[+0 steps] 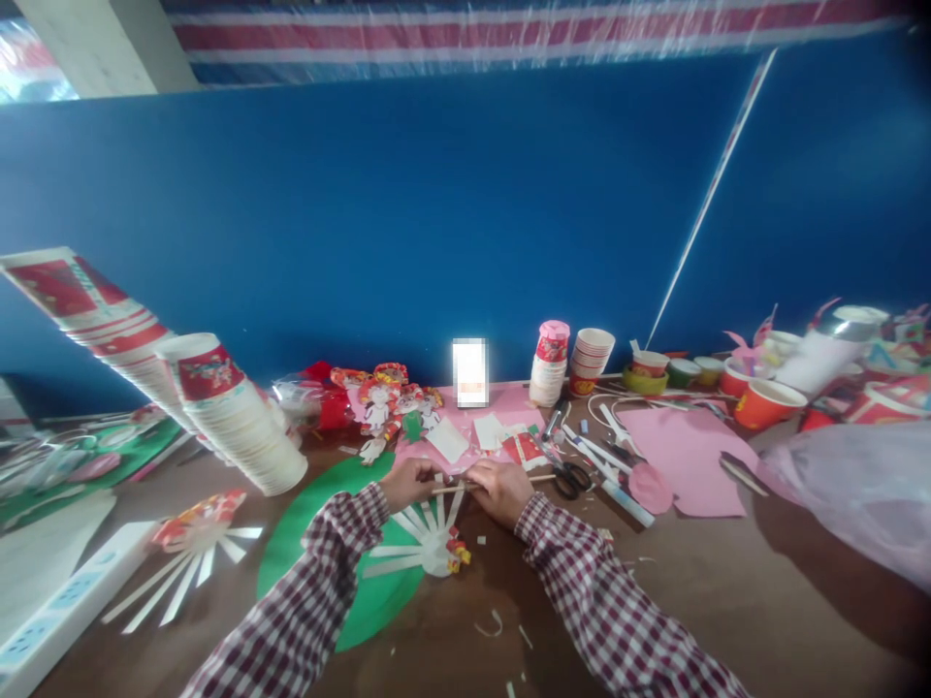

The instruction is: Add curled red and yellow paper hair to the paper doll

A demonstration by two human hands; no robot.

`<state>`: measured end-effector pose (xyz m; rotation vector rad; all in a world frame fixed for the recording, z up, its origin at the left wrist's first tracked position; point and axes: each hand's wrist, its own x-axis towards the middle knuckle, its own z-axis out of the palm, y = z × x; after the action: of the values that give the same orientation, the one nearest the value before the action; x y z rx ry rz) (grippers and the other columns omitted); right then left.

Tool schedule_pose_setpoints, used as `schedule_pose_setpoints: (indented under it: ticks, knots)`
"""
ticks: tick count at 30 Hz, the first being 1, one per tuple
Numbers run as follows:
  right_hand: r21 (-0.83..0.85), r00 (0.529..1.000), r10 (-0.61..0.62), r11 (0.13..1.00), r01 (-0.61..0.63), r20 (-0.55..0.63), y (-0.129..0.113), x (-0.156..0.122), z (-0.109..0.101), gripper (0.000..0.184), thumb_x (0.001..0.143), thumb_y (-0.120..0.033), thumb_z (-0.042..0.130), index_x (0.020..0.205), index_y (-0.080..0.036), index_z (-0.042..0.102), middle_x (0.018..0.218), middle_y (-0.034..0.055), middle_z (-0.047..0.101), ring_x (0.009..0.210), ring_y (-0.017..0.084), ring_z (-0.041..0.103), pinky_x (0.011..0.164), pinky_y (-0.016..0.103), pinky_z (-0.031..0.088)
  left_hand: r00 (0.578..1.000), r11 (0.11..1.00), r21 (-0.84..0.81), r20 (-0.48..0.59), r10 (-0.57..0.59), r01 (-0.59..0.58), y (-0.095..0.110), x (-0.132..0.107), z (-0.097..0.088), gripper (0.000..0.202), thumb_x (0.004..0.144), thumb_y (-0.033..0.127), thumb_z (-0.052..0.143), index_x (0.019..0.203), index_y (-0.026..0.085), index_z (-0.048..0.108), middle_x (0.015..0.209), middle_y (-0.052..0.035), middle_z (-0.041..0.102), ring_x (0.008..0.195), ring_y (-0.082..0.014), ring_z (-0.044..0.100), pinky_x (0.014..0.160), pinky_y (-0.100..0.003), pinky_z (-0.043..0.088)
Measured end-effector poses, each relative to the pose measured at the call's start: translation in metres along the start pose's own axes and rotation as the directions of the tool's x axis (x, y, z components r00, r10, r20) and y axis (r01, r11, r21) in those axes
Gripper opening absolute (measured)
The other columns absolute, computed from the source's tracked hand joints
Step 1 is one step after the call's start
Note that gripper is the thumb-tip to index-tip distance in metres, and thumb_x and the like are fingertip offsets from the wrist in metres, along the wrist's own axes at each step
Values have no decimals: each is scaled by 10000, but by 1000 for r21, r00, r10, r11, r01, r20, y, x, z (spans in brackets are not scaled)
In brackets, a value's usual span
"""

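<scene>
A paper cup cut into fanned white strips (439, 555) lies in front of me, partly over a round green sheet (312, 543). My right hand (500, 491) is closed around a thin wooden stick (448, 490), which pokes out on both sides of the fingers. One strip of the cut cup rises up to this stick. Just left of it, my left hand (409, 484) has its fingers pinched together close to the stick's end; what they hold is too small to make out. A pair of black-handled scissors (572, 479) rests right of my right hand.
Tall paper cup stacks (240, 427) lean at the left, near another cut cup (200, 533) and a white power strip (73, 591). Paper cut-outs (378, 402) and a lit phone-like screen (470, 372) stand behind. Pink paper (684, 456) and a plastic bag (858, 494) lie right.
</scene>
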<state>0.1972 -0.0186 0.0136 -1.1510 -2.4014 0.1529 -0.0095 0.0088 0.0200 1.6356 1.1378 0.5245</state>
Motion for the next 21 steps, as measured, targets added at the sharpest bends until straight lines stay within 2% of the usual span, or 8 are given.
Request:
schedule_pose_setpoints:
  ticks: [8,12,14,16,18,19,20,21]
  knots:
    - [73,999,4,997,-1,-41,0,1,1,191,780,-170,478,924,-211,597,894,10,622,813,136,564,693,208,389,990,991,119,-119,82,-67,1,-1,2,304,649,331,586,873,125,595,521,40,465,483,-95,440,471,-205,347]
    - [114,1000,7,993,-4,-30,0,1,0,205,766,-157,487,932,-213,593,904,5,621,818,127,563,701,203,390,981,976,197,-150,123,-92,7,-5,8,271,663,305,575,876,141,608,573,13,525,541,-124,492,540,-242,401]
    - [129,1000,5,992,-2,-26,1,1,1,220,755,-141,492,939,-208,592,910,11,622,828,128,562,709,202,392,970,962,248,-181,162,-114,11,-8,9,270,659,288,584,888,149,613,684,-30,589,651,-163,539,632,-286,429]
    - [130,1000,9,991,-5,-30,2,1,2,228,746,-129,501,936,-209,596,897,9,626,824,129,566,707,200,394,940,936,325,-255,224,-135,17,-13,10,291,635,270,616,905,159,619,891,-85,612,868,-230,533,798,-362,399]
    - [117,999,24,993,-19,-39,2,1,4,215,753,-139,501,926,-212,605,876,9,631,793,125,574,684,196,395,887,904,408,-360,288,-128,22,-19,11,308,620,261,638,914,172,624,1068,-109,564,1072,-289,419,939,-436,275]
    - [109,998,32,994,-27,-45,2,1,4,205,761,-149,498,921,-214,609,870,11,633,773,123,577,670,195,395,861,892,436,-401,312,-120,25,-22,12,293,644,255,617,927,180,620,1106,-104,547,1111,-291,384,964,-447,237]
    - [103,998,39,994,-34,-52,2,1,4,198,769,-157,494,918,-215,611,869,14,635,755,121,579,658,195,394,830,867,483,-431,355,-120,26,-25,13,243,679,252,582,909,185,624,1076,-93,567,1092,-273,408,961,-437,251]
    - [100,997,40,994,-35,-58,1,1,4,195,772,-159,492,915,-215,613,870,17,636,743,120,579,650,195,393,826,857,498,-421,374,-134,27,-28,15,199,701,243,555,874,179,630,1006,-84,600,1033,-248,461,936,-411,296]
